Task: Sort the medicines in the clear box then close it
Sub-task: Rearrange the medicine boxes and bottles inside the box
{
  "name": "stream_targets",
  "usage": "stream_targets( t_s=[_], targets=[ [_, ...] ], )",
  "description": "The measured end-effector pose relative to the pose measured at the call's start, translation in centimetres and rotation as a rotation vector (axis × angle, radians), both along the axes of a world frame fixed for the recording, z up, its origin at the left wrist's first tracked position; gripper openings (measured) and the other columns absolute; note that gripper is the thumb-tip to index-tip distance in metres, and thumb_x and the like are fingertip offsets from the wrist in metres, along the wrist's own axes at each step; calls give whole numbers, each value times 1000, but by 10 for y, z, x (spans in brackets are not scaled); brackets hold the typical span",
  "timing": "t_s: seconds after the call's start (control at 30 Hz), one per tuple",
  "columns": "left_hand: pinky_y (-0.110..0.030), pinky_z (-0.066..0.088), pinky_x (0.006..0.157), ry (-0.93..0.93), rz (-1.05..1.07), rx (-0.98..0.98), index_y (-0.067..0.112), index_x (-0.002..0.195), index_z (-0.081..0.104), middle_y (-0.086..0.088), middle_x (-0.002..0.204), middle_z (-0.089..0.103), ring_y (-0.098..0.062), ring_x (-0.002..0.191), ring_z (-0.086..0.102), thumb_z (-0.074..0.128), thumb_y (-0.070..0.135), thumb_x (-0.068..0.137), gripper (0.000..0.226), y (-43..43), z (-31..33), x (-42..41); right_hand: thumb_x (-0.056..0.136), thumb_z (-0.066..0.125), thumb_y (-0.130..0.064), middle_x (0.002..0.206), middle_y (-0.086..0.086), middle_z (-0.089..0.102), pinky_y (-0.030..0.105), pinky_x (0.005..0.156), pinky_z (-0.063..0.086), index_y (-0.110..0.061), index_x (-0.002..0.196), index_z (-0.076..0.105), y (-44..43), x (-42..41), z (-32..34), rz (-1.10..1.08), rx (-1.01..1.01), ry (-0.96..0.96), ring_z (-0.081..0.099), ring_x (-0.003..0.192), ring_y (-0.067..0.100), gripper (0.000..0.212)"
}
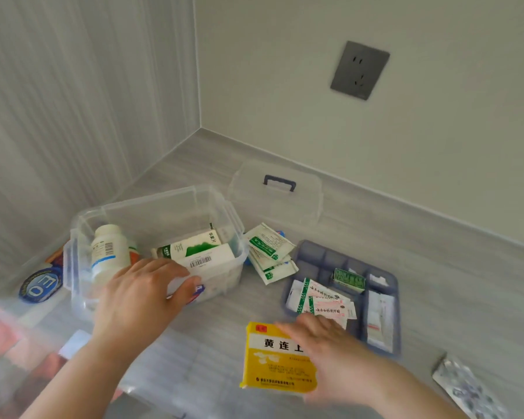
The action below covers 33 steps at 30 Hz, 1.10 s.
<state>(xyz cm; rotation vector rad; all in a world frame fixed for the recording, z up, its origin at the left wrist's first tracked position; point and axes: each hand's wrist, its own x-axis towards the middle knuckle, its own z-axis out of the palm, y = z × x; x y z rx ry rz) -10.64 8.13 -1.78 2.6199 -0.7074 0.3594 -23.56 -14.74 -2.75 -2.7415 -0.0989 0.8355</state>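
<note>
The clear box (161, 207) stands open on the grey surface. Inside it are a white bottle (108, 252) and two green-and-white cartons (191, 247). My left hand (139, 294) rests on the box's near rim, fingers against a white carton with a barcode (208, 263). My right hand (324, 343) lies flat on a yellow medicine packet (273, 358) in front of the box. The clear lid with a blue handle (277, 189) lies behind the box. A blue divided tray (342, 294) to the right holds sachets and a small green box (349, 279).
Green-and-white sachets (270, 252) lie between the box and the tray. A foil blister pack (466, 388) sits at the lower right. A round blue label (40, 285) lies left of the box. Walls meet in a corner behind, with a grey socket (360, 70).
</note>
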Motion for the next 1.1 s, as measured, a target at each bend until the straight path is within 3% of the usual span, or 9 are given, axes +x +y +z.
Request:
stream_targets(
  t_s=[0.17,0.27,0.37,0.47,0.57,0.7,0.87,1.0,1.1],
  targets=[
    [-26,36,54,-20,-7,-18,16,62,68,-2,61,70,-27,58,66,38,48,73,45,0,-2,-1,69,68,-37,138,0,25,37,111,14,-31,138,8,3,0,-17,19,-71,14,21,127,23,91],
    [-28,39,53,-26,-2,-13,14,61,68,-2,59,69,-27,57,65,38,47,74,46,0,-2,-2,71,64,-47,137,0,32,35,108,21,-29,135,25,-1,15,-7,-46,16,-67,26,127,21,78],
    [-31,45,52,-58,-14,-24,13,60,68,-3,59,68,-27,56,65,32,58,80,61,1,-4,-2,81,58,-37,129,4,47,31,95,37,-21,122,49,-9,57,5,-254,168,-315,42,118,19,46],
    [-26,40,48,-132,-36,-44,14,58,69,-1,57,68,-24,53,64,11,62,88,81,3,-6,-1,88,51,-26,128,9,50,28,83,40,-13,119,51,-15,109,5,-544,251,-431,49,112,22,33],
    [-24,36,48,-154,-17,-53,15,56,68,1,56,67,-23,51,63,11,61,89,80,5,-8,0,86,54,-29,130,15,48,37,90,45,-8,123,43,-13,147,-6,-700,228,-335,49,116,30,44],
    [-15,25,48,-160,-5,-66,16,55,68,2,56,67,-21,53,64,12,62,88,79,15,-7,12,75,65,-43,130,14,46,40,95,40,-9,125,34,-7,168,-16,-633,-61,-124,44,119,32,68],
    [-13,30,51,-114,-75,-106,20,57,70,6,62,70,-12,72,50,13,64,87,78,29,-6,19,68,67,-51,126,6,54,38,96,31,-11,123,35,-6,170,-20,-561,-143,-18,49,117,27,76],
    [-16,33,49,-110,-92,-98,21,56,70,8,62,69,-8,68,50,13,64,87,77,34,-5,20,70,72,-32,120,10,60,36,96,40,-9,114,48,-8,165,-19,-666,123,-40,57,107,26,55],
    [-23,35,60,-99,-146,-109,20,60,70,8,64,70,-8,73,47,14,61,89,75,40,-5,23,76,66,-7,112,20,64,28,77,46,-1,104,57,-10,159,-4,-737,417,-70,60,87,26,30]
  ],
)
